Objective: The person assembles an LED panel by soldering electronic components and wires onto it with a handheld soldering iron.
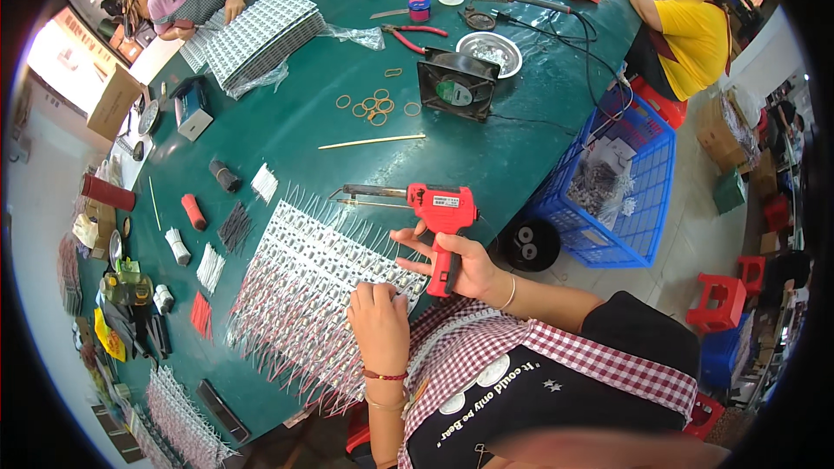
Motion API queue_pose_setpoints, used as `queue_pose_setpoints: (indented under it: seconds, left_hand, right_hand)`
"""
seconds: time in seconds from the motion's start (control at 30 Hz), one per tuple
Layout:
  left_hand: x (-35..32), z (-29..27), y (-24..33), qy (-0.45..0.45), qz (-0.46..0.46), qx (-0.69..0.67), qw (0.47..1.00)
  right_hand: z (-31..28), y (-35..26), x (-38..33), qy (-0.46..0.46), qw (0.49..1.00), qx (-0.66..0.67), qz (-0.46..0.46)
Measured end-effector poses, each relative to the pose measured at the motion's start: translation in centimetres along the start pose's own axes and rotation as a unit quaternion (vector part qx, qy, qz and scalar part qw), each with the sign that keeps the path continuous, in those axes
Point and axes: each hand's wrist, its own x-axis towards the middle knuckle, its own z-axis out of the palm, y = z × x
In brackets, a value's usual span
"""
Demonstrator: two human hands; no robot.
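Observation:
A red soldering gun [441, 206] is held upright by its grip in my right hand [472, 267]. Its long metal tip points left, and some fingers stretch out beside the grip. Below the tip lies a white panel of small circuit boards [300, 260], with rows of pale wires along its far side and red and white wires along its near side. My left hand [378, 321] rests on the panel's right part, fingers bent and close together. Whatever lies under those fingertips is hidden.
Bundles of white wires [210, 268], red wires [201, 316] and black wires [234, 227] lie left of the panel. Beyond are a wooden stick [372, 142], rubber bands [377, 108] and a black fan [457, 84]. A blue crate [638, 200] stands right; two people sit across the table.

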Motion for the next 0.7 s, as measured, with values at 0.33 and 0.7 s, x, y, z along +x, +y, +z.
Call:
queue_pose_setpoints:
  seconds: [0.33,0.7]
  left_hand:
    - [0.7,0.8,-0.3,0.009,0.000,0.056,0.998]
    - [1.1,0.6,-0.4,0.010,0.017,0.035,0.999]
  right_hand:
    - [0.1,0.0,0.1,-0.002,1.000,-0.010,-0.005]
    - [0.2,0.0,0.1,0.000,1.000,-0.014,-0.007]
